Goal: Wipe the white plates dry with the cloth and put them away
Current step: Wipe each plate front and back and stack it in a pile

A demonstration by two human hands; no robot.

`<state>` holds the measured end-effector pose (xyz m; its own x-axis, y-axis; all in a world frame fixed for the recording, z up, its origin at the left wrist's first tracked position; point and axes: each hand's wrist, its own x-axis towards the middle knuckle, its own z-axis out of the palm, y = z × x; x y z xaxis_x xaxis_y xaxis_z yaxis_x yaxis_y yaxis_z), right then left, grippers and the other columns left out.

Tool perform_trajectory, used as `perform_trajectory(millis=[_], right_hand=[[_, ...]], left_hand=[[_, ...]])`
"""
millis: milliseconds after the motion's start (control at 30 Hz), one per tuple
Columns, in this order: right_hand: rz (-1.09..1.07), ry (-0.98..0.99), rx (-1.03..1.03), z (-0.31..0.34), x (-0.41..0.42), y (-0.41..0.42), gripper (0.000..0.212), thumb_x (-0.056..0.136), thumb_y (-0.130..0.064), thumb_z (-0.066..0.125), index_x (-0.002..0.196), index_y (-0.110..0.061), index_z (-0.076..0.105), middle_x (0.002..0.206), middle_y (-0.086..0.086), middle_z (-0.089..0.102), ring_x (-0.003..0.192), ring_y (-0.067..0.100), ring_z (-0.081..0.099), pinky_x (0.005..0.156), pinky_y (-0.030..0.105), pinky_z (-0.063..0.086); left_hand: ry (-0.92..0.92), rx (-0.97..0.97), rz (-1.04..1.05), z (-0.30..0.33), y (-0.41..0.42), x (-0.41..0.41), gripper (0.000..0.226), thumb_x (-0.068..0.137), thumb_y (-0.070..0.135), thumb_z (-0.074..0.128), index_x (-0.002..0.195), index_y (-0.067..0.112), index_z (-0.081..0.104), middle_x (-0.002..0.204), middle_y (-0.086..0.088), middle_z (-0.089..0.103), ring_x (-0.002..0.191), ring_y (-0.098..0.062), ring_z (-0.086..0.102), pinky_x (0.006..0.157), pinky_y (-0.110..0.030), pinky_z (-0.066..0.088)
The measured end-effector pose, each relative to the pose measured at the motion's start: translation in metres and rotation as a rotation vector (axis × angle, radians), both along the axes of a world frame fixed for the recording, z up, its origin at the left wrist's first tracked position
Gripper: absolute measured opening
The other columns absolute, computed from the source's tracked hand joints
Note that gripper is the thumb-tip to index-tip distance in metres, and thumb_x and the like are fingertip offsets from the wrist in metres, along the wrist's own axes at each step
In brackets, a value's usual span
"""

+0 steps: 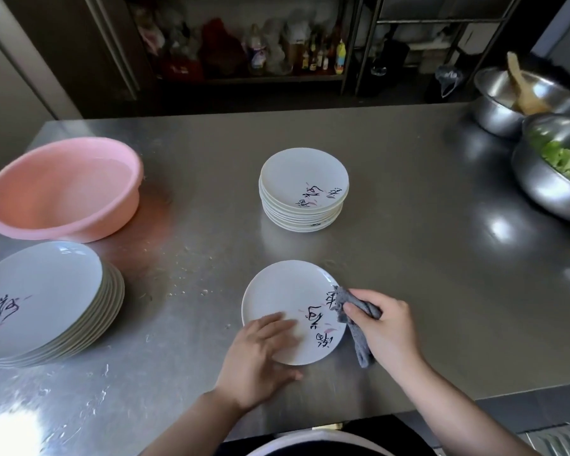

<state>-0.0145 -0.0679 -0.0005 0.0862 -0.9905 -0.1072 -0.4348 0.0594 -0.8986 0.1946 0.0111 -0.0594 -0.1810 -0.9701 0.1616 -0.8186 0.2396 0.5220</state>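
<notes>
Mid-wipe atm. One plate [288,301] sits flat on the worktop [408,225] right in front of the person, face up w/ the black writing showing. Left hand [260,360] lies on its near-left rim, fingers fairly straight and spread over the face, thumb under/along the edge, so its grip is more a flat press than a pinch, prob just keeping the plate from sliding. Right hand [382,327] has the grey cloth [351,312] bunched up, grip curled round it, the front wad touching the plate's right edge and a tail hanging down past the rim onto the worktop.

Other plates: a stack [305,192] further back in the middle, and a stack of bigger ones [40,301] at the left, just in front of a pink basin [60,189]. Can't tell for sure which pile is dry vs wet, but droplets on the worktop sit near the left stack, so my guess is the mid stack is the done pile.

Next imo: sweep the cloth across the face, left hand turning the plate as needed, maybe flip for the underside, then lift it onto the done pile. Needs a proper rim grip for that, wet glaze = slippy.
</notes>
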Motion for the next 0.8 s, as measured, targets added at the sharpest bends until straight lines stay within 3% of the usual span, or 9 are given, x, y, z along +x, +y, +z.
perform_trajectory(millis=[133,233,300,400,467,533,567,667,800], right_hand=[[-0.031,-0.05,-0.043,0.0,-0.001,0.003,0.055,0.078,0.002,0.071,0.07,-0.052,0.069,0.078,-0.02,0.072,0.072,-0.005,0.066,0.069,0.017,0.051],[-0.014,-0.066,-0.07,0.006,0.001,0.003,0.058,0.078,0.002,0.072,0.072,-0.055,0.069,0.076,-0.023,0.071,0.071,-0.007,0.064,0.067,0.013,0.049],[-0.028,-0.088,-0.095,0.016,0.0,0.001,0.061,0.077,0.003,0.072,0.072,-0.058,0.068,0.076,-0.027,0.07,0.071,-0.01,0.064,0.066,0.007,0.047],[-0.073,-0.131,-0.156,0.032,-0.005,-0.006,0.057,0.077,0.001,0.072,0.077,-0.055,0.07,0.077,-0.022,0.072,0.068,-0.009,0.064,0.064,0.009,0.049],[-0.083,-0.214,-0.185,0.047,-0.003,-0.012,0.049,0.079,0.0,0.072,0.082,-0.049,0.072,0.077,-0.014,0.073,0.066,-0.003,0.064,0.063,0.018,0.054],[-0.06,-0.32,-0.208,0.066,0.006,-0.021,0.044,0.08,0.002,0.071,0.086,-0.041,0.074,0.079,-0.01,0.075,0.068,-0.001,0.066,0.063,0.017,0.053],[-0.034,-0.348,-0.223,0.077,0.012,-0.026,0.041,0.08,0.003,0.07,0.086,-0.038,0.075,0.079,-0.009,0.075,0.069,-0.001,0.067,0.063,0.013,0.051],[0.055,-0.326,-0.288,0.104,0.03,-0.036,0.04,0.08,0.006,0.069,0.088,-0.033,0.075,0.084,-0.012,0.074,0.076,-0.001,0.068,0.068,0.008,0.048],[0.119,-0.1,-0.483,0.132,0.051,-0.047,0.038,0.078,0.0,0.073,0.094,-0.034,0.073,0.095,-0.025,0.068,0.096,-0.006,0.059,0.081,0.005,0.041]], left_hand=[[-0.013,-0.033,-0.027,-0.002,-0.002,-0.006,0.057,0.051,0.051,0.09,0.099,0.024,0.078,0.114,0.011,0.071,0.108,-0.014,0.067,0.084,-0.026,0.054],[-0.089,-0.159,-0.05,-0.001,-0.002,-0.004,0.034,0.077,0.053,0.07,0.097,0.027,0.078,0.118,0.011,0.07,0.11,-0.013,0.066,0.086,-0.026,0.054],[-0.072,-0.247,-0.031,0.008,-0.003,-0.002,0.033,0.088,0.049,0.055,0.099,0.027,0.078,0.117,0.01,0.07,0.11,-0.01,0.066,0.085,-0.023,0.054],[0.077,-0.278,0.144,0.035,-0.009,-0.001,0.031,0.092,0.048,0.05,0.093,0.031,0.076,0.092,0.019,0.074,0.087,0.002,0.069,0.069,-0.015,0.051],[0.278,-0.161,0.42,0.06,-0.021,0.003,0.04,0.087,0.064,0.046,0.073,0.03,0.061,0.058,0.011,0.053,0.052,-0.003,0.049,0.05,-0.016,0.037],[0.637,-0.043,0.659,0.086,-0.034,0.009,0.051,0.08,0.068,0.052,0.063,0.02,0.045,0.052,0.008,0.036,0.05,-0.006,0.032,0.048,-0.02,0.027],[0.833,-0.006,0.733,0.096,-0.039,0.013,0.051,0.082,0.062,0.058,0.061,0.015,0.05,0.053,0.008,0.043,0.053,-0.008,0.038,0.052,-0.02,0.03],[1.262,0.077,0.75,0.124,-0.047,0.018,0.042,0.09,0.042,0.061,0.081,0.003,0.072,0.08,-0.008,0.072,0.068,-0.019,0.062,0.068,-0.032,0.045],[1.486,0.042,0.622,0.158,-0.053,0.02,0.037,0.094,0.038,0.055,0.098,0.007,0.074,0.107,-0.017,0.073,0.097,-0.028,0.071,0.086,-0.042,0.05]])
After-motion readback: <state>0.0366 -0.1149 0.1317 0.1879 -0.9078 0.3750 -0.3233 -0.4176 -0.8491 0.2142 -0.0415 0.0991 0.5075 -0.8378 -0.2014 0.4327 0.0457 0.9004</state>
